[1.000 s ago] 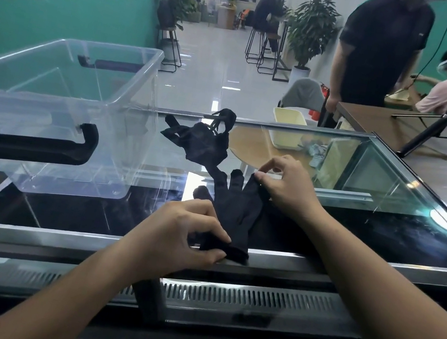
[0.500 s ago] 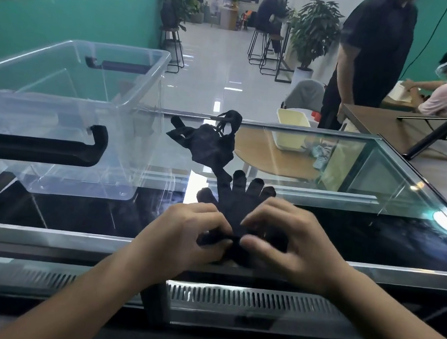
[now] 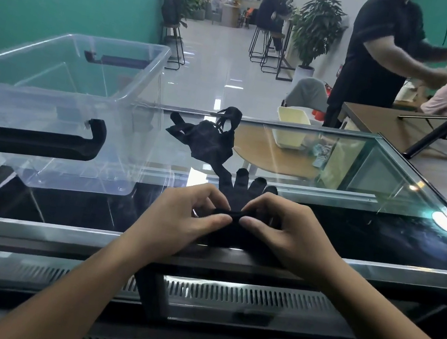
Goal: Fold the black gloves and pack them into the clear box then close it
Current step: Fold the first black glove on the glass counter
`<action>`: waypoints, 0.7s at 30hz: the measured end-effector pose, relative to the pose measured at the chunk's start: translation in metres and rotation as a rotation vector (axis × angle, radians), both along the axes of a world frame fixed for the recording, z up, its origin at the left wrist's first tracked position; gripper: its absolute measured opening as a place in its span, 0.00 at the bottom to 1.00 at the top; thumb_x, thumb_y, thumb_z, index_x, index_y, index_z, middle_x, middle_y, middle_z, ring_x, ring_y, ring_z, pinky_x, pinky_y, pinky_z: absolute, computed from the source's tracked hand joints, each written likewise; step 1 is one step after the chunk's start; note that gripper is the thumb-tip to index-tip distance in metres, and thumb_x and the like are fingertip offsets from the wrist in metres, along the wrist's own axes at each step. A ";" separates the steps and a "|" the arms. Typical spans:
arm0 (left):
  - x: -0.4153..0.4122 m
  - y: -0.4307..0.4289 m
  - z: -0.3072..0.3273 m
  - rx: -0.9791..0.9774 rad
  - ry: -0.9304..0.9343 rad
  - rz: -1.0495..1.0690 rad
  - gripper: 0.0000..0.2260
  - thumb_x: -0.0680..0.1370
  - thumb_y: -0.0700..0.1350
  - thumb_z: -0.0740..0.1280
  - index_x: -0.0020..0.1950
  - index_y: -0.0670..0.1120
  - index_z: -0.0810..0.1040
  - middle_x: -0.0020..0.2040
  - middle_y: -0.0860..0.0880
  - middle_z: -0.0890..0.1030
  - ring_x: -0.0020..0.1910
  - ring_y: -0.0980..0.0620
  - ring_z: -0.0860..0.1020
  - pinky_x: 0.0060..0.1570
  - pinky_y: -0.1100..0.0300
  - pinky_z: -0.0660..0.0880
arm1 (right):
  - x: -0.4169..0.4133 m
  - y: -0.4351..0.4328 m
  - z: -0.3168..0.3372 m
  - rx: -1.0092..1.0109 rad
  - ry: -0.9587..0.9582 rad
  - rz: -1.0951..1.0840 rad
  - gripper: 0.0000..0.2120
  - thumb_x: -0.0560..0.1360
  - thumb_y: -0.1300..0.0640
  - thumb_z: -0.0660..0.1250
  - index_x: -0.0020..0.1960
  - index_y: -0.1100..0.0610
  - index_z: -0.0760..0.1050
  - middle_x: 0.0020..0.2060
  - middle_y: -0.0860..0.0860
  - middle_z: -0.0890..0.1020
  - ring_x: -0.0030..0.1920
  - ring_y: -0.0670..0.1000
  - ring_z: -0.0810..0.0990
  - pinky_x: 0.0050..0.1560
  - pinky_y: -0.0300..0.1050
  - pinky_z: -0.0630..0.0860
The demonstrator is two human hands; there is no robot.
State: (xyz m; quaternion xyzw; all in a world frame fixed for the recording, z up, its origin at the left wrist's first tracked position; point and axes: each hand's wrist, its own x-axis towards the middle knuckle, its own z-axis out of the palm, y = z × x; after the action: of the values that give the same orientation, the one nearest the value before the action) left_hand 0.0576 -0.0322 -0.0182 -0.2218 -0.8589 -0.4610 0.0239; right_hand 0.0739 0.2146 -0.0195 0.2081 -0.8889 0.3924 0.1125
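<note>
— Hands?
— Left hand (image 3: 186,218) and right hand (image 3: 279,233) both pinch the folded cuff of the near glove (image 3: 242,192), right of the box (image 3: 61,81).
— Other glove (image 3: 206,141)?
— Crumpled on the desk (image 3: 369,234), beside the box's right wall.

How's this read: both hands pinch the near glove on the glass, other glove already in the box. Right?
Not quite. Head view: the other glove lies crumpled on the glass, beside the box, not in it. The left hand and right hand do pinch the near glove.
</note>
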 end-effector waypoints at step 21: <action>0.009 0.005 -0.014 -0.256 0.419 -0.027 0.12 0.74 0.51 0.77 0.57 0.54 0.87 0.53 0.59 0.82 0.52 0.57 0.79 0.54 0.59 0.77 | 0.008 -0.006 -0.016 0.307 0.381 -0.015 0.05 0.78 0.60 0.71 0.53 0.55 0.84 0.49 0.50 0.82 0.47 0.54 0.79 0.48 0.53 0.77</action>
State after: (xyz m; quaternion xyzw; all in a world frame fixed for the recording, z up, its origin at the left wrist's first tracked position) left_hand 0.0669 -0.0270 -0.0323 -0.3252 -0.8836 -0.2926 0.1672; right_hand 0.0815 0.2090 -0.0353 0.2865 -0.9023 0.2056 0.2481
